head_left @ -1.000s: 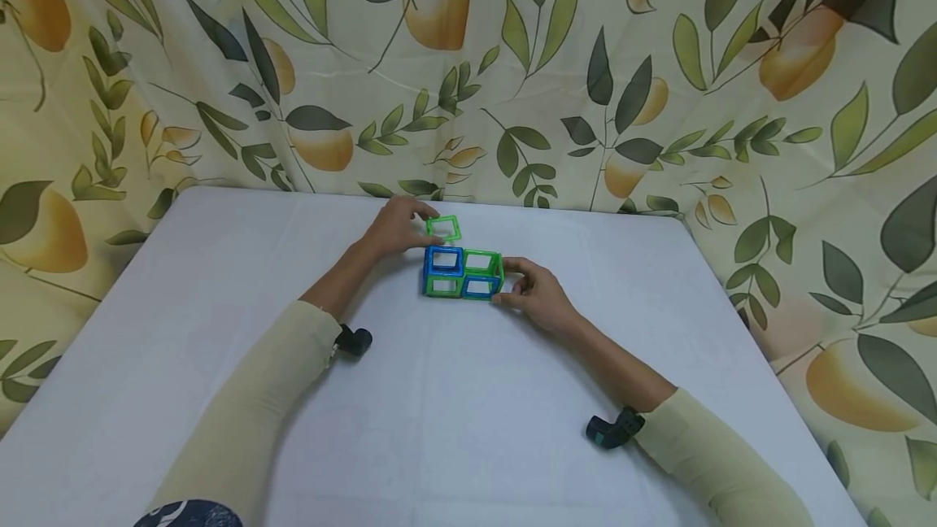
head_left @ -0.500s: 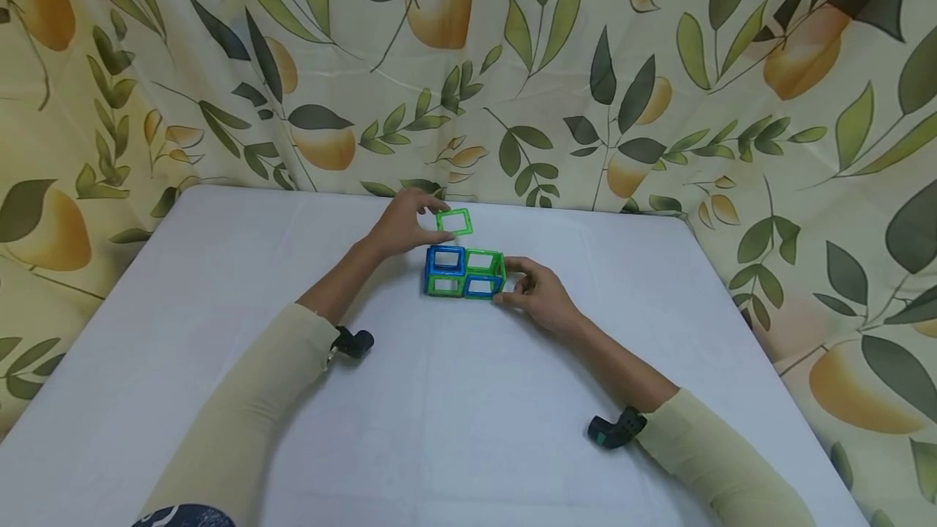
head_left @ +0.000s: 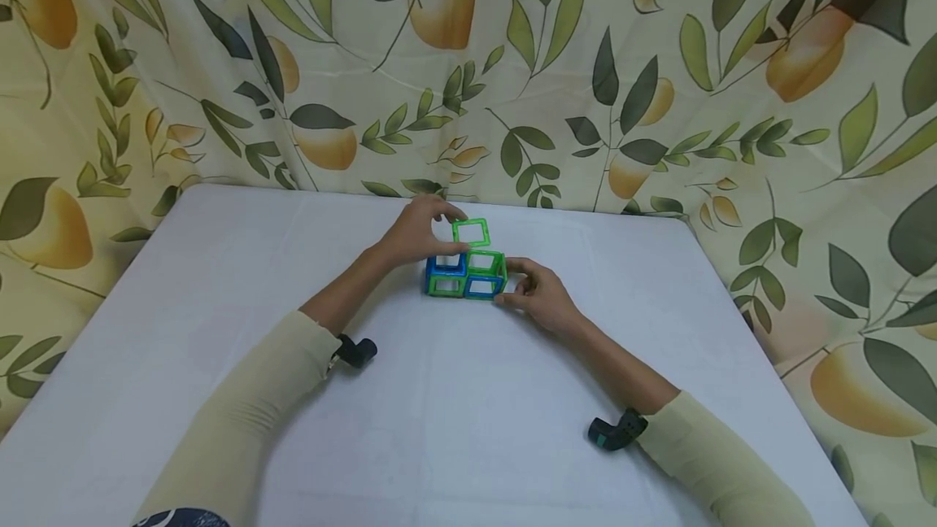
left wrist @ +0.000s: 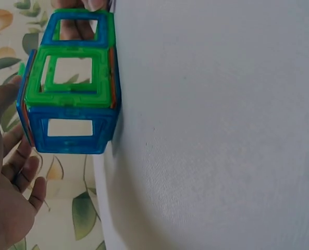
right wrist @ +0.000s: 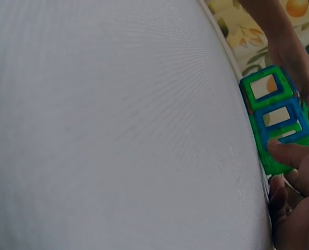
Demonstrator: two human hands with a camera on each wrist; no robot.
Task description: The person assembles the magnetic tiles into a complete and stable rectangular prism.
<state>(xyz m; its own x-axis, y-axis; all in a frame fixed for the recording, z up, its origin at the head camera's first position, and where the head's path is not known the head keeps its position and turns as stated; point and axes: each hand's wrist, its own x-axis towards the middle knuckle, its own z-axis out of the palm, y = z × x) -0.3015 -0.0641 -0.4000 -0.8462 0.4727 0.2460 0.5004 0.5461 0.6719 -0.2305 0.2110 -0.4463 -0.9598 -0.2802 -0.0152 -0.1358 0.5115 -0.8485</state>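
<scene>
A box-like block of blue and green magnetic tiles (head_left: 446,295) stands near the table's far edge. My left hand (head_left: 416,233) pinches a single green square magnetic tile (head_left: 486,244) by its left side, thumb in front and fingers behind. This tile is close over the block's top, toward its right half. My right hand (head_left: 543,296) grips the block's right end; in the right wrist view its thumb (right wrist: 287,152) lies on the near face. In the left wrist view, the left hand (left wrist: 8,208) is beside the block (left wrist: 68,130), and the held tile is mostly hidden behind it.
A white cloth covers the table (head_left: 439,429). Directly behind the table's far edge hangs a curtain (head_left: 468,104) printed with leaves and fruit. Each wrist wears a black camera, one on the left (head_left: 357,350) and one on the right (head_left: 616,429).
My left hand has carried the green tile to the right, from behind the block's left half to over its right half. The right hand and the block have stayed in place.
</scene>
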